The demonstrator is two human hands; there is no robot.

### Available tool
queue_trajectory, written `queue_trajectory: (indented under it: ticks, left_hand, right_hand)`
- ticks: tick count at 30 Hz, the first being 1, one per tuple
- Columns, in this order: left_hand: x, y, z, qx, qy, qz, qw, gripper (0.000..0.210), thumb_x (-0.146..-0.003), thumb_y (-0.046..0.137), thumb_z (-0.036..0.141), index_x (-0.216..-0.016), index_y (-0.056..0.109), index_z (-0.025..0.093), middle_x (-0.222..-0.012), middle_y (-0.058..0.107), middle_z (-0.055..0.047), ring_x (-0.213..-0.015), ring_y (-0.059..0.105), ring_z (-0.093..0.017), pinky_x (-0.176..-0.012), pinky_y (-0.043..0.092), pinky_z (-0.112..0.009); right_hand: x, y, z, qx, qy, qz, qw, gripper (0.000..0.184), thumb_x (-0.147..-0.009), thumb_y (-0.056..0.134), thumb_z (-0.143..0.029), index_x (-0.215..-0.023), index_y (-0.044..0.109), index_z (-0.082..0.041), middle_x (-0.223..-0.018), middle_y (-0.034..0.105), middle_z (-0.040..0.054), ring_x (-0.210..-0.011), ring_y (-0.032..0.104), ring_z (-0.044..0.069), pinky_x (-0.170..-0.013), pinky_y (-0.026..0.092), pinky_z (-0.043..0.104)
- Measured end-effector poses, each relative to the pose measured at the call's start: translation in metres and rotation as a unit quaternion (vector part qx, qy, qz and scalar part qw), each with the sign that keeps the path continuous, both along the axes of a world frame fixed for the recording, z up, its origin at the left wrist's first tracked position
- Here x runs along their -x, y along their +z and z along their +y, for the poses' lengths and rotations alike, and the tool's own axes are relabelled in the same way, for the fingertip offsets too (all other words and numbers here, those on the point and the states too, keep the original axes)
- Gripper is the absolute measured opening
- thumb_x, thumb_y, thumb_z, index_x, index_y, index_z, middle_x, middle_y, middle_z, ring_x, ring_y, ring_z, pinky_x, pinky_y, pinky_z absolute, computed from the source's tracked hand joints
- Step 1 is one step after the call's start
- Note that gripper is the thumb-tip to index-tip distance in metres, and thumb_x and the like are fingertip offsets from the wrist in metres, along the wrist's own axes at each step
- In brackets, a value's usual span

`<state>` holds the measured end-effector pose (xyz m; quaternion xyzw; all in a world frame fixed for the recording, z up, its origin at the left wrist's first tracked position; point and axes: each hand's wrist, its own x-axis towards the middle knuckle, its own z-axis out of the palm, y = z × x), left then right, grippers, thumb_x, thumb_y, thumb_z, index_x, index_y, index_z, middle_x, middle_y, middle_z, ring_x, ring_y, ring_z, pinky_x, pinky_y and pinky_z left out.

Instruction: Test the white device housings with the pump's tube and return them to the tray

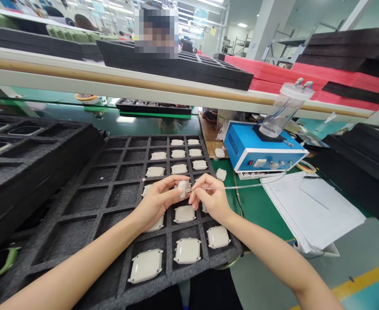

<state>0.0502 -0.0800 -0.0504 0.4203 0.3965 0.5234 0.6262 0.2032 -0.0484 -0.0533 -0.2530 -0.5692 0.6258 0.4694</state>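
Observation:
My left hand holds a small white square plastic part over a black foam tray. My right hand pinches the end of a thin clear tube against that part. The tube runs right toward a blue box machine with a clear cylinder on top. The tray's right-hand pockets hold several of the same white parts; its left-hand pockets are bare.
More black foam trays are stacked at left and at far right. A stack of white papers lies right of my hands. Two loose white parts sit by the machine. A shelf rail crosses above, with a person behind.

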Motion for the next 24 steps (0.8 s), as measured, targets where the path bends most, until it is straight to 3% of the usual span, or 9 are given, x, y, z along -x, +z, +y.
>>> queue_trajectory:
  ticks: [24]
  left_hand:
    - [-0.0008,0.0006,0.0002,-0.001,0.0,0.0,1.0,0.026,-0.071,0.065,0.023,-0.097,0.062,0.02,-0.085,0.06,-0.002,-0.079,0.055,-0.014,-0.077,0.046,-0.029]
  right_hand:
    - [0.0009,-0.0001,-0.0001,0.001,-0.001,0.005,1.0,0.007,-0.066,0.049,-0.01,-0.068,0.049,-0.017,-0.047,0.059,-0.0055,-0.034,0.051,0.007,-0.037,0.044,0.017]
